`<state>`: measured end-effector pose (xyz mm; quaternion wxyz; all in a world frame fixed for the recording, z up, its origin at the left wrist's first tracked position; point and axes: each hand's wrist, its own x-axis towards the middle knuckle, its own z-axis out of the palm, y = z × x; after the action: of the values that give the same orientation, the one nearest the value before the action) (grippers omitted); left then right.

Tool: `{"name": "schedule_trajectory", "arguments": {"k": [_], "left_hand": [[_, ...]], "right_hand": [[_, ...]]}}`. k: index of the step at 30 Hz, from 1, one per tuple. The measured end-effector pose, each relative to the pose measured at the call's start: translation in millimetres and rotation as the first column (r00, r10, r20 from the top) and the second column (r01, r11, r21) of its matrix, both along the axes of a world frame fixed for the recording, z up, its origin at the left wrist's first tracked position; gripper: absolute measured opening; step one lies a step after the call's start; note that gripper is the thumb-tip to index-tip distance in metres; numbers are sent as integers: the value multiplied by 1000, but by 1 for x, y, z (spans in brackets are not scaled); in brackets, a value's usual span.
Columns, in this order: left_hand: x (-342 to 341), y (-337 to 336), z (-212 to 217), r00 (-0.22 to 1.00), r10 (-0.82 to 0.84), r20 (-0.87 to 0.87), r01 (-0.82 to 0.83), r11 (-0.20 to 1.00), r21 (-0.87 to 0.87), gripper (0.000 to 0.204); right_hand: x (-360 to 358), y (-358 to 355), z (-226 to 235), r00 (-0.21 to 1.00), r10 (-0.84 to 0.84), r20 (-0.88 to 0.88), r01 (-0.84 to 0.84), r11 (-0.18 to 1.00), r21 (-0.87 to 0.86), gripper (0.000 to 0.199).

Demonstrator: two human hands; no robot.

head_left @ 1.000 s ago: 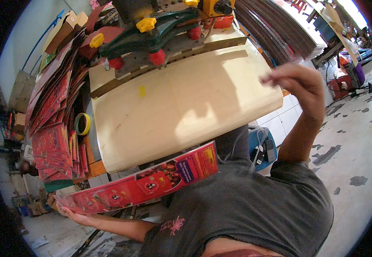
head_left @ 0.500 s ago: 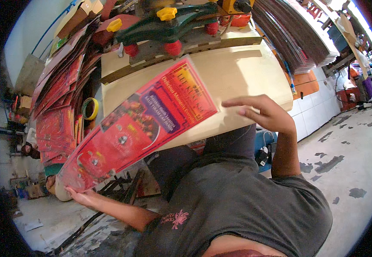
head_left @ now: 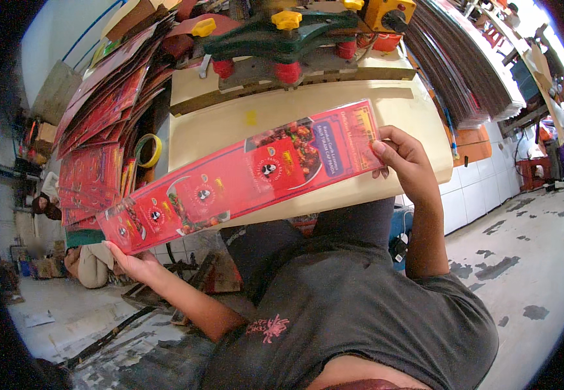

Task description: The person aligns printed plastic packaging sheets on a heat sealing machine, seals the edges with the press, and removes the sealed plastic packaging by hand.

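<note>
A long red printed sheet [head_left: 230,185] with pictures of food, glossy as if laminated, stretches across my front, tilted up toward the right. My left hand [head_left: 134,261] grips its lower left corner, the fingers partly hidden behind it. At the opposite end, my right hand [head_left: 407,159] pinches the right edge, thumb on the front. Behind the sheet lies a cream-coloured work surface [head_left: 418,110], overlapped by it in this view.
Beyond the surface stands a green machine [head_left: 288,45] with yellow knobs and red rollers. Red printed sheets [head_left: 90,172] are piled at the left, beside a yellow tape roll [head_left: 147,151]. A tall stack of boards [head_left: 470,71] stands at the back right. Another person [head_left: 93,266] sits at the left.
My right hand, earlier apart from the sheet with fingers stretched out, now holds its right end. The sheet has swung to a flatter slant, its right end lower and farther right.
</note>
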<state>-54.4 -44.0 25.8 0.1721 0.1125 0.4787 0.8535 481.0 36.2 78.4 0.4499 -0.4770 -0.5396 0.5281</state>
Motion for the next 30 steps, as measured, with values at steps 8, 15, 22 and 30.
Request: {"name": "schedule_trajectory", "arguments": {"k": [8,15,22,30], "left_hand": [[44,0,12,934,-342,100,337,939,66,54],[83,52,40,960,-272,71,259,953,155,47],[91,57,56,960,-274,55,277,959,-52,46],[94,68,57,941,-329,75,324,943,68,47]], "right_hand": [[-2,-6,-16,969,245,-9,-245,969,-35,29],[-13,-47,-64,690,698,-194,-718,623,-311,37],[-19,-61,-87,674,705,-220,-738,625,-255,26],[-23,-59,-101,690,719,-78,-722,677,-142,24]]}}
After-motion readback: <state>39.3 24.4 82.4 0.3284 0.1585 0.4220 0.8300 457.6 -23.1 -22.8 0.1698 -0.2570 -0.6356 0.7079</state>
